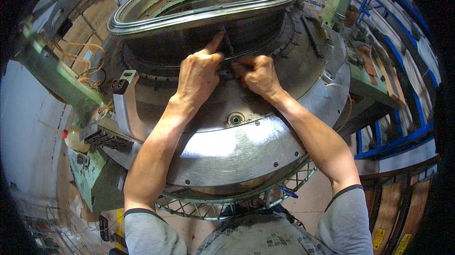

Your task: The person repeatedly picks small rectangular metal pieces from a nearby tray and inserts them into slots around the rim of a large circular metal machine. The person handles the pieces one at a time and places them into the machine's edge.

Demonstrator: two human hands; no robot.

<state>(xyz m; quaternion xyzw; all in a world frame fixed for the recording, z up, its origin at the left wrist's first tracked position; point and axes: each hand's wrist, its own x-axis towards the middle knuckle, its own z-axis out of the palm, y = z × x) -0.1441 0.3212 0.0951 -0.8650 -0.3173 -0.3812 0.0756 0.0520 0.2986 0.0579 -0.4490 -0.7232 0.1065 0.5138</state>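
Observation:
Both my arms reach forward to the foot of a dark drum (166, 46) on a large round machine. My left hand (199, 72) has its index finger stretched up against the drum's wall, beside a thin upright strip (228, 44). Its other fingers are curled in. Close by on the right, my right hand (259, 74) is closed, thumb and fingertips bent in at the drum's lower edge. Whatever either hand pinches there is too small or hidden. Above them sits a shiny metal ring (199, 18) with a toothed inner edge.
A polished curved plate (213, 153) spans the machine's near side. A metal bracket (127, 105) rises at left, near a bottle (76, 139) with a red cap. A dark bar (312, 36) lies on the machine's right side. A blue rack (403, 65) holds white material beyond.

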